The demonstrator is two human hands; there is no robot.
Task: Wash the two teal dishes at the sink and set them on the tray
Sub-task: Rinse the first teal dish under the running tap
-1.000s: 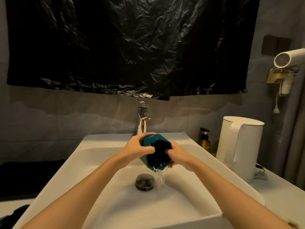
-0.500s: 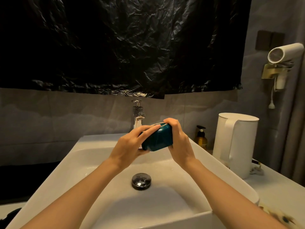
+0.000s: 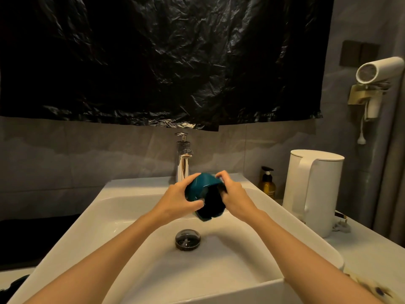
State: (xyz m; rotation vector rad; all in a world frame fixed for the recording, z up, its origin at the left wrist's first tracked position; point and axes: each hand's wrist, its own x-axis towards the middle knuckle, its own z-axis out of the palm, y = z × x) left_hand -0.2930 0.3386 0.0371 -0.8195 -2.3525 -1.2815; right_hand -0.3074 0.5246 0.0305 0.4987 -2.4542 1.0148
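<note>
The teal dish point(image 3: 202, 186) is held over the sink point(image 3: 105, 207), mouth tipped down toward the drain point(image 3: 187, 239); its left wall is clasped by the left hand point(image 3: 175, 200), its right rim by the right hand point(image 3: 235, 199).

Bare, slim: left forearm point(image 3: 105, 255), right forearm point(image 3: 295, 244) (upper arms out of frame); left hand point(image 3: 175, 202), right hand point(image 3: 237, 201) bare.
</note>
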